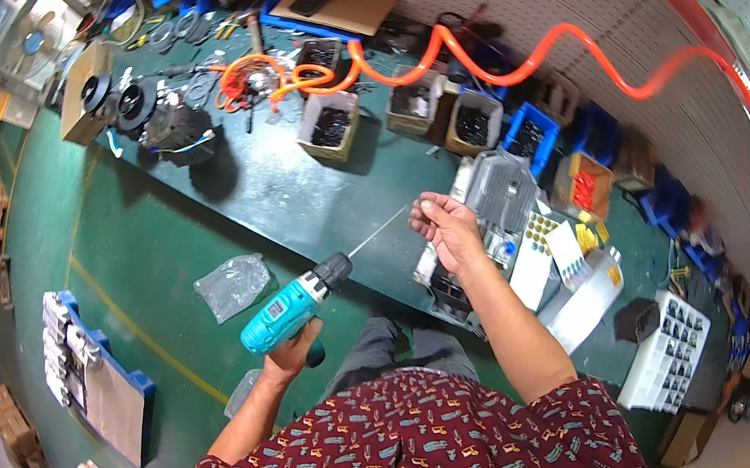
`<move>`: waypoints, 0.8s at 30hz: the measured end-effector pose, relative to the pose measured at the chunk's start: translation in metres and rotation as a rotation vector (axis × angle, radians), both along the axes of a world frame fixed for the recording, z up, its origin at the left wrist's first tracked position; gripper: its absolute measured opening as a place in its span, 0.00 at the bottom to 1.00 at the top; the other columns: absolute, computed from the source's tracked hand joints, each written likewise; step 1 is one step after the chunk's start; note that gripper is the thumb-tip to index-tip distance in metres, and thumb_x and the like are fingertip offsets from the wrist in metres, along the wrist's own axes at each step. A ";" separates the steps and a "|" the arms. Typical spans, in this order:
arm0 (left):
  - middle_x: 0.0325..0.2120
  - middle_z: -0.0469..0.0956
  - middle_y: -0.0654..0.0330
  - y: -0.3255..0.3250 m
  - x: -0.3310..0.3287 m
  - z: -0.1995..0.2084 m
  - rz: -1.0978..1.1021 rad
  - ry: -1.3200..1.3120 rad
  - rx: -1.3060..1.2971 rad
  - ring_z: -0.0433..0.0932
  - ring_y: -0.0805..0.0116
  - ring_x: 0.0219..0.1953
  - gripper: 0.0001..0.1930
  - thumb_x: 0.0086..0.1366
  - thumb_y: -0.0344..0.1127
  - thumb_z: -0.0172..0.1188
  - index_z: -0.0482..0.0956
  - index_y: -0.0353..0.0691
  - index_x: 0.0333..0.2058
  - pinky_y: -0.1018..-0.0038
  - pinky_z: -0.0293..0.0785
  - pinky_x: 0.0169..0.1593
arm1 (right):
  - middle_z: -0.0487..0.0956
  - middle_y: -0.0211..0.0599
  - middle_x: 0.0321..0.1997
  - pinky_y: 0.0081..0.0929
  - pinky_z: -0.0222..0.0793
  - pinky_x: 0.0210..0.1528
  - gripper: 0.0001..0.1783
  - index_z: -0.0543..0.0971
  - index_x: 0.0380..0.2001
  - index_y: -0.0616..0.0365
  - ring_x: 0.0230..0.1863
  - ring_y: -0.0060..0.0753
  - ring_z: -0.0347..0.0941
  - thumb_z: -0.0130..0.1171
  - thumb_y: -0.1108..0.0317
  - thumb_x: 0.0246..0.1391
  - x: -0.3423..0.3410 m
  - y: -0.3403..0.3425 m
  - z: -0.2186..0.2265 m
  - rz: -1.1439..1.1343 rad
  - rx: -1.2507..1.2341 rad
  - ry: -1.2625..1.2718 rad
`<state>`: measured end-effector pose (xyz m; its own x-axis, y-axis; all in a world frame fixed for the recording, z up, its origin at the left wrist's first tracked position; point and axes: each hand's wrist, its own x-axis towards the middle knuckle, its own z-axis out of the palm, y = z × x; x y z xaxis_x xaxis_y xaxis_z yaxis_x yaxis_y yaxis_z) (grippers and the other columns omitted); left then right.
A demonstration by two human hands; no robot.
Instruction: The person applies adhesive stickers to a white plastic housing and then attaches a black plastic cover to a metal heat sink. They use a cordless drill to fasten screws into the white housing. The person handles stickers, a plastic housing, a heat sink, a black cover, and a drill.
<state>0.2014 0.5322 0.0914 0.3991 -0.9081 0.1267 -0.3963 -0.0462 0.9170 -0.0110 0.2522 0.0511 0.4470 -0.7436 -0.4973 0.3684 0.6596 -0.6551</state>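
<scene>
1. Left hand (290,356) is clenched round the grip of a teal cordless drill (292,305), held off the near edge of the green bench (302,197), nose aimed up and to the right.
2. A long thin bit (380,231) runs from the chuck toward the right hand (443,228), which pinches its far tip between the fingertips, above the bench and just left of the grey moulded part (501,191).
3. Step in hand, as I read it: seating or truing the bit in the chuck. Nothing is being drilled; the bit touches no workpiece.
4. Can't tell whether the chuck is tight or whether the trigger is pressed.
5. Next move calls for: keeping the bit in line with the chuck axis, tightening, then letting go of the tip before any spin. It is a thin rod, so it will likely whip or bend if loaded sideways.
6. Around: cardboard bins of black parts (330,124) along the far side, orange coiled air hose (484,59) overhead, clear plastic bag (233,285) on the floor to the left.
</scene>
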 end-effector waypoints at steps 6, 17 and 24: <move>0.32 0.82 0.63 -0.034 -0.011 0.024 -0.241 0.096 0.140 0.77 0.71 0.34 0.15 0.70 0.44 0.68 0.84 0.37 0.45 0.70 0.74 0.40 | 0.84 0.35 0.41 0.31 0.84 0.47 0.09 0.79 0.48 0.60 0.42 0.29 0.82 0.61 0.72 0.66 -0.075 0.041 0.031 -0.168 0.086 -0.141; 0.40 0.82 0.66 -0.061 -0.010 0.028 -0.539 0.185 0.269 0.77 0.72 0.41 0.18 0.67 0.41 0.71 0.82 0.39 0.51 0.71 0.76 0.46 | 0.83 0.35 0.39 0.31 0.86 0.44 0.09 0.81 0.45 0.63 0.39 0.29 0.83 0.64 0.72 0.64 -0.174 0.076 0.043 -0.023 0.109 -0.050; 0.40 0.83 0.66 -0.095 -0.009 0.097 -0.738 -0.090 0.420 0.79 0.72 0.41 0.17 0.64 0.34 0.73 0.83 0.41 0.51 0.70 0.78 0.48 | 0.84 0.40 0.39 0.28 0.85 0.39 0.08 0.79 0.44 0.67 0.36 0.30 0.84 0.61 0.74 0.64 -0.155 0.097 0.029 -0.066 -0.100 0.298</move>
<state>0.1928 0.4371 0.1885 -0.3084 -0.9103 -0.2761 -0.5291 -0.0771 0.8451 -0.1664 0.3492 0.0803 0.2420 -0.8175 -0.5225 0.1899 0.5680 -0.8008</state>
